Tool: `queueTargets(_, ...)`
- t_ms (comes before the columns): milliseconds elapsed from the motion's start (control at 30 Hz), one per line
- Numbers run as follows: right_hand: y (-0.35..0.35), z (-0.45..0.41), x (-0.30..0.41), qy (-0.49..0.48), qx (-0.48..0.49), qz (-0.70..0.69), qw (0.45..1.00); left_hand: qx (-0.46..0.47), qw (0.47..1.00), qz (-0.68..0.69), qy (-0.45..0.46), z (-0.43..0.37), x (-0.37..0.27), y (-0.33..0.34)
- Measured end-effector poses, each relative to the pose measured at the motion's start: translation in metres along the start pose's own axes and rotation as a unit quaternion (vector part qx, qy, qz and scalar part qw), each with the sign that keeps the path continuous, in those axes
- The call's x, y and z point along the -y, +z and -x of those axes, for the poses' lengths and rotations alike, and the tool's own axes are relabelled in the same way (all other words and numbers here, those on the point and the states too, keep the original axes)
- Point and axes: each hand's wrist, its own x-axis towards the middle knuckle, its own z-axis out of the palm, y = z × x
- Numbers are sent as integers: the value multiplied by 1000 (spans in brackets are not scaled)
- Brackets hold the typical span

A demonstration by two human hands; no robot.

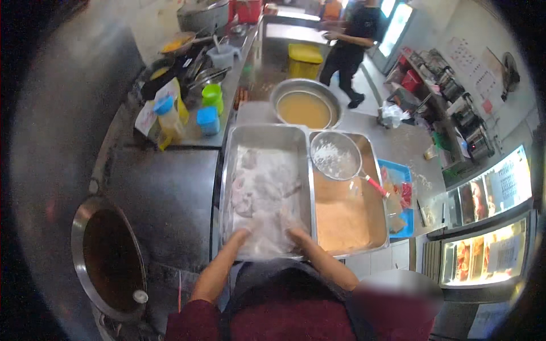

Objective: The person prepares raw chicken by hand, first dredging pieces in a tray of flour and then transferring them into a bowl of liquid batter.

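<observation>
Both of my hands reach into a deep rectangular steel tray (268, 134) holding white flour-like powder (268, 164). My left hand (252, 225) is at the near left part of the tray, blurred and coated in powder. Alongside it on the right, my right hand (291, 223) is also powdery and blurred; whether either hand grips anything is unclear. Several flour-covered pieces (243, 205), perhaps raw meat, lie by the left wall. In the adjoining steel tray (381, 232) is orange-brown powder (345, 221). A round mesh sieve (335, 155) with a red handle rests across that tray, white powder in its mesh.
Beyond the trays stands a steel basin (279, 96) of cloudy yellowish liquid. At left is a large wok (79, 243) of dark liquid. A blue tray (408, 221) with packets sits at right. Further off, a person (360, 34) stands near a yellow bin (305, 59).
</observation>
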Motion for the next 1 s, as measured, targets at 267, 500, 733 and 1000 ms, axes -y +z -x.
queueTargets(267,-16,1,15,36,-47,-337,940,28,992,111,-55,-20,-52,25)
queueTargets(500,-72,2,90,-156,-204,4,966,-162,979,21,122,18,-172,9)
queueTargets(733,-57,35,166,-168,-267,-112,942,-322,863,-246,302,5,-76,16)
queueTargets(1000,-61,8,162,-298,-232,350,857,-48,898,-398,184,72,-144,22)
